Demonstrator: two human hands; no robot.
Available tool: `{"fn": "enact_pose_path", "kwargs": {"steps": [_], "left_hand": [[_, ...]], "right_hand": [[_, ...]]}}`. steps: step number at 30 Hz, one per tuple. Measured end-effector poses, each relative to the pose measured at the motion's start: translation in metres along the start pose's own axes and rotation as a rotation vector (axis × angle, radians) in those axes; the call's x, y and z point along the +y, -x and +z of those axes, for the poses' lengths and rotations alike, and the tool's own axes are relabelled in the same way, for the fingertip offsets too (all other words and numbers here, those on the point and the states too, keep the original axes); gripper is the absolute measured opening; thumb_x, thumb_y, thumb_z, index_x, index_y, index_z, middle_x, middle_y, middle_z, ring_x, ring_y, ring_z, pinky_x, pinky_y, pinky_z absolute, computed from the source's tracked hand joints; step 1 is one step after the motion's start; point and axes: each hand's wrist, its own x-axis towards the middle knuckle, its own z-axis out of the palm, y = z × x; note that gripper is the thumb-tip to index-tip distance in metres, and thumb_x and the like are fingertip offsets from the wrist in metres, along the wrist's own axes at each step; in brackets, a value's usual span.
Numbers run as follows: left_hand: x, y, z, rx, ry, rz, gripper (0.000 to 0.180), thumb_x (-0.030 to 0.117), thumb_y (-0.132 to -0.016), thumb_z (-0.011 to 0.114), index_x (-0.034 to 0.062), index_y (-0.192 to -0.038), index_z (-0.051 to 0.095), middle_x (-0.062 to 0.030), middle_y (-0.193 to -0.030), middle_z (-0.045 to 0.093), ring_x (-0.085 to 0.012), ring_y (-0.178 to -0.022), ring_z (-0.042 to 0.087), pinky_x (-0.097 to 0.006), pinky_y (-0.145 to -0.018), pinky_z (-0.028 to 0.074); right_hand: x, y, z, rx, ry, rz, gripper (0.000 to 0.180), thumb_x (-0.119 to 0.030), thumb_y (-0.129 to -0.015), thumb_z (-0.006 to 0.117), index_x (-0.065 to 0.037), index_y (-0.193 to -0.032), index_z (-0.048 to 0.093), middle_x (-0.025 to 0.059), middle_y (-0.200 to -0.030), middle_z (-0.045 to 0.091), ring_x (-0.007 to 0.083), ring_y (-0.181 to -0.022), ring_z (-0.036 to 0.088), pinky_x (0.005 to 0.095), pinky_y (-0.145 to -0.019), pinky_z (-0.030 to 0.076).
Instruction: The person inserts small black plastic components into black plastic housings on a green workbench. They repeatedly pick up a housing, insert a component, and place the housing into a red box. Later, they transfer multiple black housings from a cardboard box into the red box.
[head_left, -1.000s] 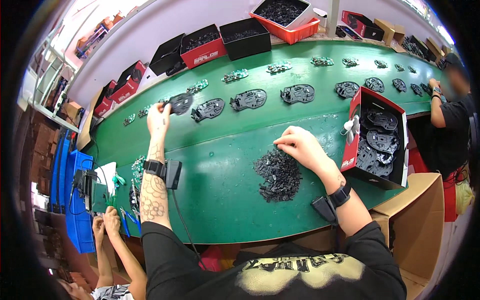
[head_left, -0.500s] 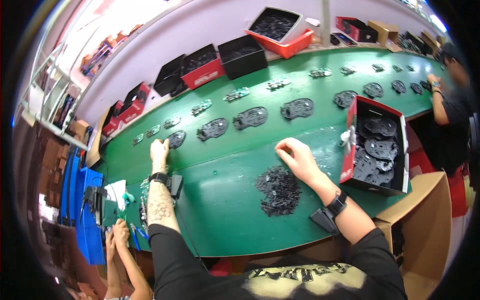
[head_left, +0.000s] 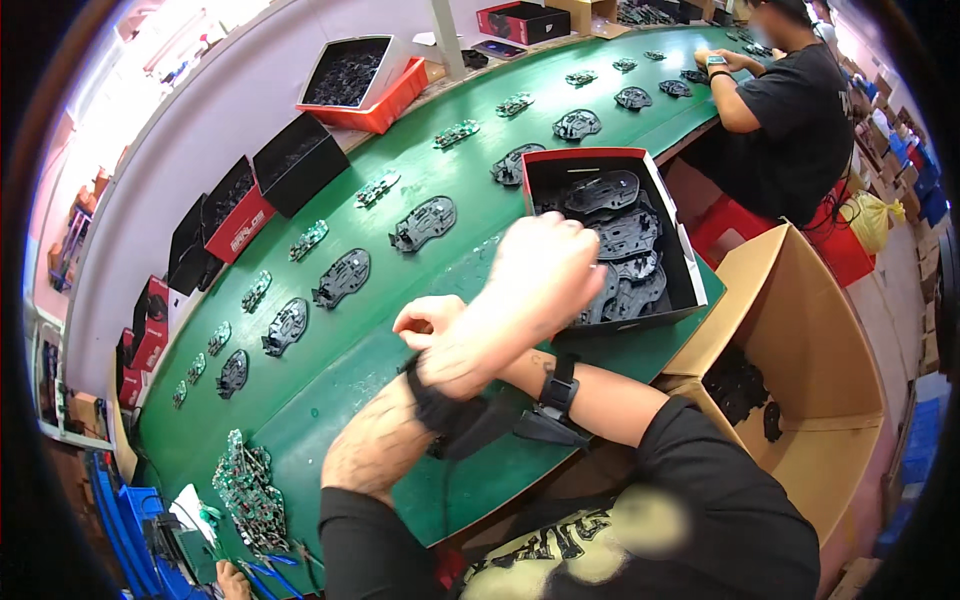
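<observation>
My left hand (head_left: 545,265) crosses over my right forearm, curled at the left edge of a box (head_left: 683,235) with black mouse base shells (head_left: 625,235) inside. Its knuckles face up; whatever its fingers hold, if anything, is hidden. Below and left of it, my right hand (head_left: 430,318) is over the green table (head_left: 330,400), thumb and fingers bent together in a pinch. Anything in that pinch is too small to make out. Beyond it lie a row of separate black shells (head_left: 423,223) and a row of green circuit boards (head_left: 378,189). My arms cover the small black parts.
A heap of circuit boards (head_left: 248,495) lies at the near left, beside blue-handled pliers (head_left: 268,575) and another person's hand (head_left: 232,580). Parts boxes (head_left: 238,215) and a red tray (head_left: 385,110) line the back. An open carton (head_left: 820,350) stands right; a co-worker (head_left: 800,110) sits beyond.
My left hand has left the shell row at the left and swung right across my right arm to the box. The view has turned right. My right hand stays bent in a pinch.
</observation>
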Motion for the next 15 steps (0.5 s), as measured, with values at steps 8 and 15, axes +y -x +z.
{"fn": "enact_pose_path", "kwargs": {"steps": [8, 15], "left_hand": [[0.03, -0.031, 0.064, -0.28, 0.027, -0.259, 0.088, 0.047, -0.066, 0.081, -0.0029, -0.131, 0.048, -0.0224, -0.108, 0.06, -0.0359, -0.104, 0.057, -0.048, -0.091, 0.043], [0.022, -0.027, 0.054, -0.292, 0.23, -0.19, 0.044, 0.013, -0.064, 0.077, -0.0029, -0.1, 0.058, -0.0246, -0.092, 0.065, -0.039, -0.089, 0.067, -0.046, -0.071, 0.054]], "right_hand": [[-0.014, 0.005, 0.003, 0.068, 0.21, -0.274, 0.009, -0.007, -0.079, 0.066, -0.002, -0.087, 0.065, 0.012, -0.079, 0.064, 0.0268, -0.071, 0.063, 0.0349, -0.064, 0.05], [-0.024, 0.005, 0.006, 0.059, 0.143, -0.211, 0.012, -0.006, -0.082, 0.065, -0.002, -0.093, 0.068, 0.0122, -0.086, 0.067, 0.0214, -0.075, 0.067, 0.0307, -0.066, 0.054]]}}
